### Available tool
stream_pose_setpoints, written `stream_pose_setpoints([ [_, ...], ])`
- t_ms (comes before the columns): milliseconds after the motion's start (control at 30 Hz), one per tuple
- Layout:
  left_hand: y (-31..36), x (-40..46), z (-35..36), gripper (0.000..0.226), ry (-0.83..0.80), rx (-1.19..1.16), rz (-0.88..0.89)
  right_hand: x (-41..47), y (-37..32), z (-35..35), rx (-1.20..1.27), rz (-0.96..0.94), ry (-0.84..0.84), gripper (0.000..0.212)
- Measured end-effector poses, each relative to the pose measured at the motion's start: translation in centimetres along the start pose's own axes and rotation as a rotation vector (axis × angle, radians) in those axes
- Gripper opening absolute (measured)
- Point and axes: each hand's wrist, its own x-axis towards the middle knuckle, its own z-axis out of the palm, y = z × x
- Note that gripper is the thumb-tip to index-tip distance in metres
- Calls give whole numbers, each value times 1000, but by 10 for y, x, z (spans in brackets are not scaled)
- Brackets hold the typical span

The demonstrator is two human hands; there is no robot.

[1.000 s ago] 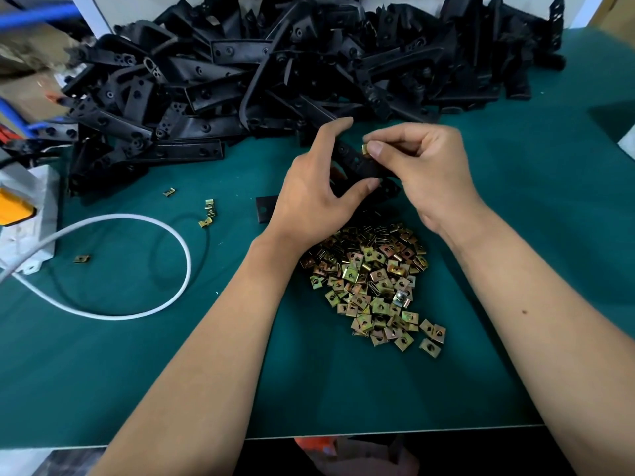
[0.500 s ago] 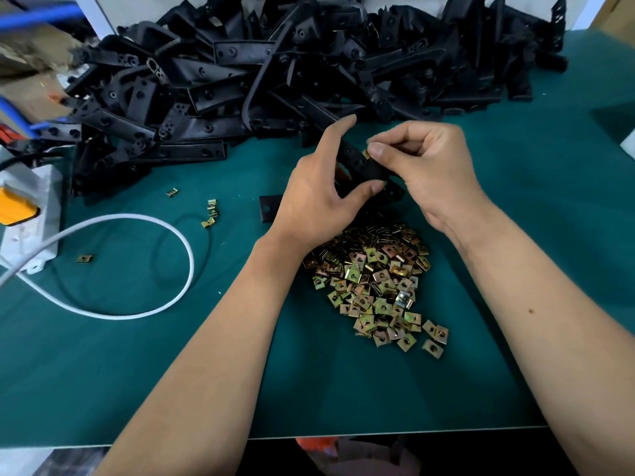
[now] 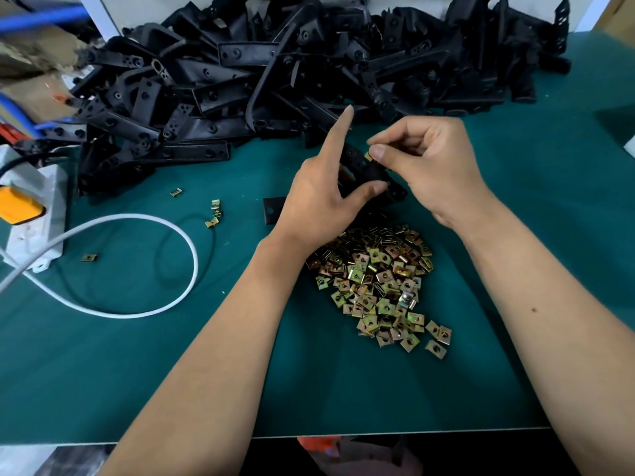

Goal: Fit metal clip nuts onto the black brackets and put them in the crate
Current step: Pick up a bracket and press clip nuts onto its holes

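Green matting covers the workbench (image 3: 481, 372) where a person fits a metal clip nut (image 3: 368, 156) onto a black bracket (image 3: 369, 173) held above the surface at centre. The left hand (image 3: 319, 201) grips the bracket between thumb and hidden fingers, its index finger pointing straight up and away. The right hand (image 3: 429, 163) pinches the clip nut between thumb and curled fingers, pressing it against the bracket's upper edge. Just below the hands lies a heap of loose clip nuts (image 3: 378, 286), brass-coloured. Another bracket end (image 3: 271, 209) pokes out beside the left wrist. Across the far side sprawls a large pile of black brackets (image 3: 309, 73). A few stray clip nuts (image 3: 214, 214) dot the mat to the left, near a looping white cable (image 3: 171, 304) and a white power strip (image 3: 34, 214).
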Motion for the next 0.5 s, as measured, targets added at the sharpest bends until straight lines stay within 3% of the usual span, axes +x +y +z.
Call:
stream_pose_setpoints([
  [500,5,0,0,79,-54,-50,-10,-5,-3,12,13,7,5,15],
])
